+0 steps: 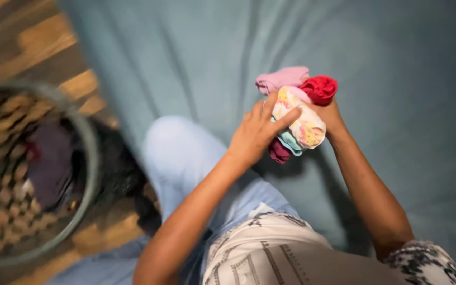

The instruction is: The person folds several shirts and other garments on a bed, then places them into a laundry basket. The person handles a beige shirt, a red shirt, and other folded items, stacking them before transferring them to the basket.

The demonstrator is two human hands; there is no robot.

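Item one, far left: we note a round woven laundry basket [6, 211] with a grey rim, standing on a wooden floor [43, 42]. Dark clothing [51, 163] lies inside it; the blur keeps us from telling the pieces apart.

Item two, centre left: we see our own leg in pale blue trousers [180, 153], resting at the edge of the bed. Lower down comes the hem of a white patterned top [270, 253].

Item three, centre: our left hand [257, 134] has its grip closed on a bundle of small garments [299, 113], thumb laid across the front of the floral piece and fingers raised along its left side.

Item four, the bundle itself: a pale pink piece [283, 78] on top, a red piece [320, 88] beside it at the right, a white floral piece [304, 124] with a light blue edge in front, and a dark maroon bit [279, 152] hanging at the bottom. It is held up above the bed, clear of the sheet.

Item five, right of the bundle: our right hand [333, 119] has its grip closed on the bundle from behind, mostly hidden by the cloth.

Item six, background across to the right: a grey-green bed sheet [407, 79], creased, covering the bed.
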